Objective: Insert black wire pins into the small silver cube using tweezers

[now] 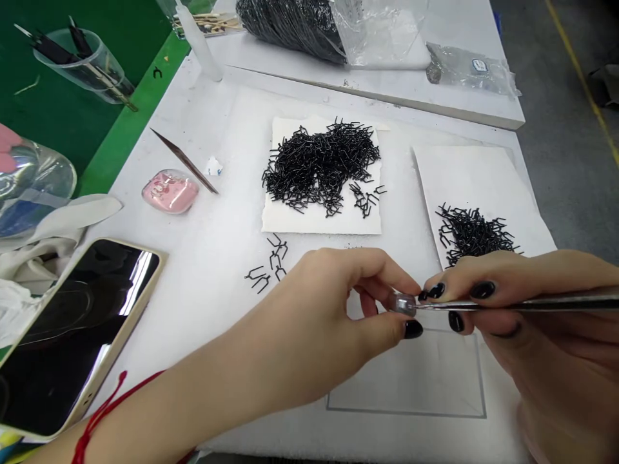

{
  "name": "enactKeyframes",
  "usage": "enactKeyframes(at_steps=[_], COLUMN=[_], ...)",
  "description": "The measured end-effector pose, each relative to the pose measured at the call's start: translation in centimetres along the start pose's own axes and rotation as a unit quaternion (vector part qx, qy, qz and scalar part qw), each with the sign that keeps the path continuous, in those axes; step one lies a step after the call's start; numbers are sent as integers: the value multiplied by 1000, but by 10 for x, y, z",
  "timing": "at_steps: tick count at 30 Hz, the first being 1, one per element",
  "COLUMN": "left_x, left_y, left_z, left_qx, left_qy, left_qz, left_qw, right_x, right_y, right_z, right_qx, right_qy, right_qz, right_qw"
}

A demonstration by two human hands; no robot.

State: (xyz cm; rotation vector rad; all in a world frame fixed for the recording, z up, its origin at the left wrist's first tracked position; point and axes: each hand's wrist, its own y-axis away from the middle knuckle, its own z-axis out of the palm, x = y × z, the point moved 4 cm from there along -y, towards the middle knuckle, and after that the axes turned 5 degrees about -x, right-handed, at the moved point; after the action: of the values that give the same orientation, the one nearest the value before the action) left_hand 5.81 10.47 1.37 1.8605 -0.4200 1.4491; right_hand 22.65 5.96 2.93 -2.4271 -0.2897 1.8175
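The left hand (300, 322) pinches a small grey glassy block (403, 303) between thumb and fingers, above a white foam pad (217, 335), and the right hand (546, 328) grips steel tweezers (522, 305) whose tips touch that block. Black wire staples (319, 167) lie heaped on a paper sheet (290, 219) beyond the hands, with more on a second sheet (464, 174), while a clear plastic bag (290, 22) bulges with black wire. A clear plastic cup (82, 67) at the far left holds black-handled tools (53, 48).
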Motion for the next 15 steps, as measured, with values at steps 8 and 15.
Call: enactKeyframes(at_steps=[8, 15], left_x=[-1, -1], left_y=[-1, 0], left_z=[-1, 0], left_qx=[11, 2], left_qy=[10, 6], left_qz=[2, 8], left_qw=[1000, 1000], right_x=[-1, -3], right_y=[0, 1], right_z=[-1, -1], right_qx=[-58, -57], right_qy=[-37, -43], right_qz=[-5, -10], right_qw=[998, 997])
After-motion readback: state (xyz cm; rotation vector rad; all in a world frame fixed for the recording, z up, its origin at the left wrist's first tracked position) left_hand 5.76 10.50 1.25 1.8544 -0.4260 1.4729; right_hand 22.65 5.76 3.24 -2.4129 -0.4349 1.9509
